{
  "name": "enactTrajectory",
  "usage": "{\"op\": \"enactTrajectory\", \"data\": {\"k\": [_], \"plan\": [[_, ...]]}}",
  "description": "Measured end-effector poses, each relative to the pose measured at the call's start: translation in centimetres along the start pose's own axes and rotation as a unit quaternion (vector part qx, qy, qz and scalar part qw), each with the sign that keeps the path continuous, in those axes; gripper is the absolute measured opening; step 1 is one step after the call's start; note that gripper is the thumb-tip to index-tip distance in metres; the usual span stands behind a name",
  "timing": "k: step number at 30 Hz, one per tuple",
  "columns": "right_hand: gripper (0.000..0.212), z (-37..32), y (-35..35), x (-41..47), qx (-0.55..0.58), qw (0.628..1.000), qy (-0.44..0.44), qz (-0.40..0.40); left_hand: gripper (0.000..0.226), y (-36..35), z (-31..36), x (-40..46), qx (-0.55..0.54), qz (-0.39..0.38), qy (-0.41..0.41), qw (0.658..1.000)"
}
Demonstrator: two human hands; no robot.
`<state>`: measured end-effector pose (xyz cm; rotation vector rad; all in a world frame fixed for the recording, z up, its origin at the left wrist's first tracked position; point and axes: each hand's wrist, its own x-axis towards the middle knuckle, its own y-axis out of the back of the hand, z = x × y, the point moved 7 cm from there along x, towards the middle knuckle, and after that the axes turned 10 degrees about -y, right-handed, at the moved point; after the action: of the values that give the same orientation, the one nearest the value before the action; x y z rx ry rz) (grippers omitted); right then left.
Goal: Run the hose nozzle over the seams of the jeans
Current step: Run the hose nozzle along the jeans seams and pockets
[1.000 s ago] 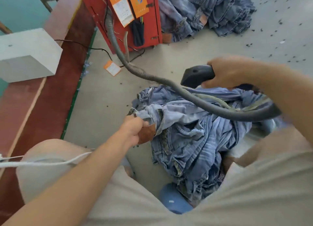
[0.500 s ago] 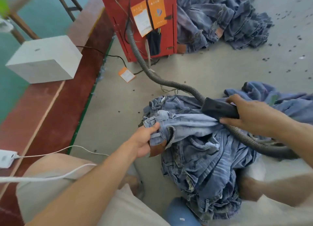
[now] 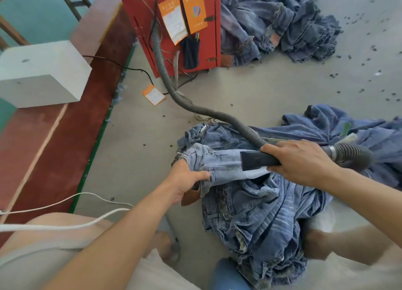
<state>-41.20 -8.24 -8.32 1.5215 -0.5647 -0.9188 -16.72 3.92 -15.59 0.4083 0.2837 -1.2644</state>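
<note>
Head view, looking down at the concrete floor (image 3: 250,94). The left hand (image 3: 185,181) pinches the waistband of the jeans (image 3: 219,165) beside the brown leather patch (image 3: 191,197), its grip closed on the denim with the thumb on top. The right hand (image 3: 302,161) wraps round the black hose nozzle (image 3: 254,160) — grip narrow, fingers curled over the body — and the flat mouth of the nozzle lies on the pale inner waistband, just beside the left hand. The ribbed grey hose (image 3: 174,89) runs from the nozzle's rear, loops behind the right wrist, crosses the jeans and rises to the red machine (image 3: 139,18) at the far edge of the floor. The jeans top a crumpled denim heap (image 3: 261,220) between the person's knees. A second pile of jeans (image 3: 282,22) lies at the floor's far right, beside the machine — dark specks are scattered near it. A white box (image 3: 41,72) sits on the red ledge at left.
</note>
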Motion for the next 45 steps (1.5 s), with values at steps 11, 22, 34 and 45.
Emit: {"op": "enactTrajectory", "data": {"k": [11, 22, 34, 45], "plan": [[0.036, -4.0, 5.0, 1.3, 0.161, 0.984, 0.046, 0.055, 0.048, 0.3, 1.3, -1.3, -0.121, -0.092, -0.005, 0.988], [0.040, -4.5, 6.2, 1.7, 0.219, 0.969, 0.036, 0.104, 0.055, -0.6, 0.9, -2.4, -0.045, -0.107, 0.003, 0.993], [0.032, -2.7, -0.8, 3.6, -0.021, 0.998, 0.014, -0.053, 0.048, 2.2, -0.3, -3.9, -0.055, -0.080, 0.009, 0.995], [0.034, -1.6, 3.2, 3.3, -0.013, 1.000, -0.009, -0.027, 0.043, 2.7, 0.3, -3.3, -0.167, -0.095, 0.004, 0.981]]}}
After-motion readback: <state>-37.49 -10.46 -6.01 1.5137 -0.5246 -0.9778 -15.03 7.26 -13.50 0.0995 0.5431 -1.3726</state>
